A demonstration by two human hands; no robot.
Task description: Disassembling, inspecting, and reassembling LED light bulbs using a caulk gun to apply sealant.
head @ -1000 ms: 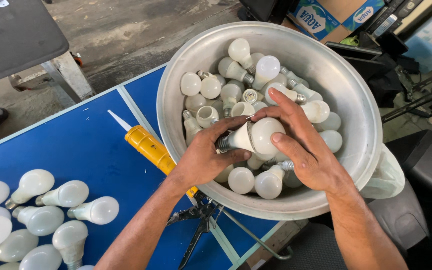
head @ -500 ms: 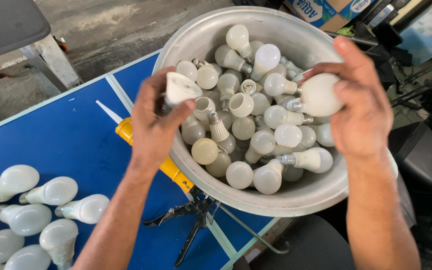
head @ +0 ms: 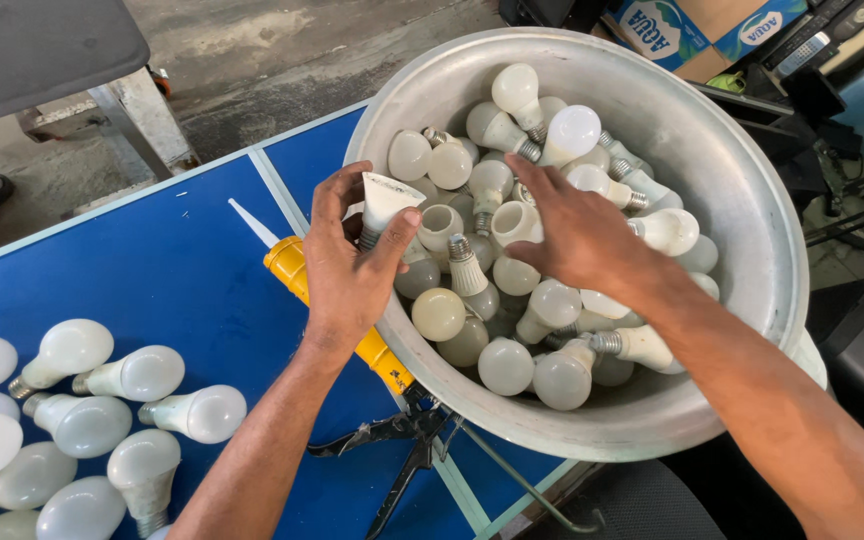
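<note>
I see open blue table left of my left hand, up to the bulbs crowding the near-left corner. The yellow caulk gun lies against the bowl, blocking the gap at its left wall. Inside, loose bulbs fill the floor around my right hand; only the far-right inner wall is bare.

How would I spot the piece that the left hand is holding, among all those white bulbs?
Find the big round metal basin heaped with white bulbs. At its left rim the left hand pinches a white bulb base. Unlike its neighbours, it has no round dome: it is an open cone with a metal screw end pointing down.
</note>
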